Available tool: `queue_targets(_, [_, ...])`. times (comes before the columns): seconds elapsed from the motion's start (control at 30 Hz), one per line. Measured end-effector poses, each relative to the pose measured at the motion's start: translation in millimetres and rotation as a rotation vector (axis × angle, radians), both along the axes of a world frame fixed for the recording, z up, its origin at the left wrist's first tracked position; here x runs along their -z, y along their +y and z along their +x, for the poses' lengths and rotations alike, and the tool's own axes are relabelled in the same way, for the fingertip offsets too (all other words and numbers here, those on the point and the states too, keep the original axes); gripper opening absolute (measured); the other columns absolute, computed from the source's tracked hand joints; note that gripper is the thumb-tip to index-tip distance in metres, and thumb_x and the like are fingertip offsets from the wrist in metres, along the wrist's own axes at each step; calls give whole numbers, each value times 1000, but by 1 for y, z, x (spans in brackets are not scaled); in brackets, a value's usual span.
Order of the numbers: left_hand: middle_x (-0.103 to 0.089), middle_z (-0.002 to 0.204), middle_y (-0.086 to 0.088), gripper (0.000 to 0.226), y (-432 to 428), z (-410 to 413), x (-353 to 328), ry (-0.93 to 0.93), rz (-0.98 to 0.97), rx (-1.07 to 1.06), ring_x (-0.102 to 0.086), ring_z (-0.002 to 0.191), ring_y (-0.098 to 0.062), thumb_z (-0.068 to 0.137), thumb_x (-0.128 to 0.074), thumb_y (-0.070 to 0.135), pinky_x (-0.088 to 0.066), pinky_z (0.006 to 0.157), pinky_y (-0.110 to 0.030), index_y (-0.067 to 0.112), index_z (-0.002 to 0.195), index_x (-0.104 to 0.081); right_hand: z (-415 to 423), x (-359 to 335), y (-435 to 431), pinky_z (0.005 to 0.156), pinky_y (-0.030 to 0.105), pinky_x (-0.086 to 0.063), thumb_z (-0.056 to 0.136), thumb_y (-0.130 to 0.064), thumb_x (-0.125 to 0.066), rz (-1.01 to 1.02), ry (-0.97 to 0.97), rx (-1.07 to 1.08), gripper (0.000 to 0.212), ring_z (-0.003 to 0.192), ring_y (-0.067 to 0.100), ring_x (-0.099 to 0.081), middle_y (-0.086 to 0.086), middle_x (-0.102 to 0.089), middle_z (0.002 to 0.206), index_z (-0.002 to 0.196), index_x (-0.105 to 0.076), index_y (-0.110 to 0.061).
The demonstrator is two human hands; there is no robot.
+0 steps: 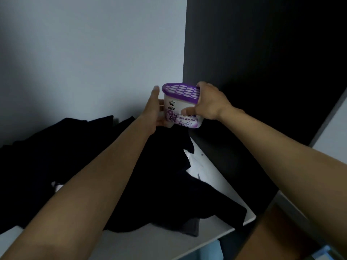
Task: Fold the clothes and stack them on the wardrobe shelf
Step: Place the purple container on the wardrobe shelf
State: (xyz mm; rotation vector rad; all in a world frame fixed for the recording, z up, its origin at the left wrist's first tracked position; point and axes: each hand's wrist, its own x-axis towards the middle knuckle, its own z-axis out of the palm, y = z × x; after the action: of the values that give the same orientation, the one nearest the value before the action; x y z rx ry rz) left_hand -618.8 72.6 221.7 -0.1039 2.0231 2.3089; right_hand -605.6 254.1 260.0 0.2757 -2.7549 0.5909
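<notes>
A heap of unfolded black clothes (56, 156) lies across the white wardrobe shelf (212, 169). Above its far end I hold a white tub with a purple honeycomb lid (180, 106) between both hands. My left hand (155, 109) cups the tub's left side and bottom, fingers stretched up along it. My right hand (208, 102) grips the tub's right end, fingers over the lid's edge and thumb on the label. A grey piece of cloth (189, 228) peeks from under the black heap near the shelf's front.
The wardrobe's pale back wall (90, 62) rises behind the shelf and a dark side panel (262, 62) closes the right. The shelf's front edge runs bottom left to right. Something light blue (210, 250) shows below the shelf.
</notes>
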Motion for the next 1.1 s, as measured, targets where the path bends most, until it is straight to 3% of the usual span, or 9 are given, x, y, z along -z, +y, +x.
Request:
queue_targets(0.13, [-70,97,-13,45,3,-52,18,-55,-11,-93,-66,85,-27,104,-28,34,-53,79,-36,5,110,-62,-20,-1,1,91,43,-55,56,-52,-91,26,93,69,90,107,24,-59,5,-55,119,126,-47,-17])
queue_targets(0.27, [-64,126,-23,32,11,-93,58,24,-710,93,-61,105,-27,97,-47,13,-46,90,-33,-3,119,-65,-38,8,-8,92,41,-53,59,-52,-90,45,155,110,94,112,24,-56,7,-54,124,132,-44,-14])
queue_targets(0.37, [-50,147,-14,42,20,-99,91,65,-1233,417,-47,134,-29,101,-41,29,-32,113,-39,9,134,-56,-53,19,-17,91,39,-50,61,-52,-89,40,164,127,94,115,26,-55,7,-53,127,133,-43,-14])
queue_targets(0.47, [-45,152,-5,60,18,-93,103,11,-1505,513,-41,139,-29,89,-37,53,-26,115,-47,23,139,-52,-68,25,-25,91,39,-49,60,-53,-89,54,155,127,93,116,27,-54,8,-53,127,131,-44,-14])
queue_targets(0.63, [-62,128,-5,58,1,-90,96,-71,-1431,545,-59,108,-25,73,-47,67,-47,95,-39,22,107,-63,-99,37,-36,89,41,-53,60,-55,-88,72,90,158,93,115,27,-56,8,-54,127,130,-44,-14])
queue_targets(0.73, [-61,115,-3,61,-13,-93,100,-71,-1365,462,-55,97,-21,77,-55,68,-41,81,-34,18,113,-63,-118,55,-44,90,42,-51,61,-55,-88,84,5,167,95,118,30,-54,10,-52,130,133,-43,-13])
queue_targets(0.8, [-60,110,-4,56,-23,-94,107,-18,-1235,366,-54,96,-20,83,-61,58,-39,76,-28,15,118,-64,-127,73,-49,89,41,-49,61,-54,-88,93,-49,172,95,120,32,-53,12,-52,131,133,-42,-11])
queue_targets(0.9, [-70,101,-10,18,-36,-99,120,84,-981,146,-64,94,-20,89,-62,26,-43,68,-21,12,91,-72,-136,104,-55,88,39,-48,62,-52,-88,100,-110,188,94,120,33,-53,12,-53,130,132,-43,-10])
queue_targets(1.1, [-64,125,-15,32,-40,-110,123,167,-619,-81,-60,117,-22,90,-52,-6,-43,107,-32,5,118,-63,-142,134,-57,88,39,-49,60,-57,-87,68,-144,199,94,119,31,-52,11,-54,127,130,-44,-11])
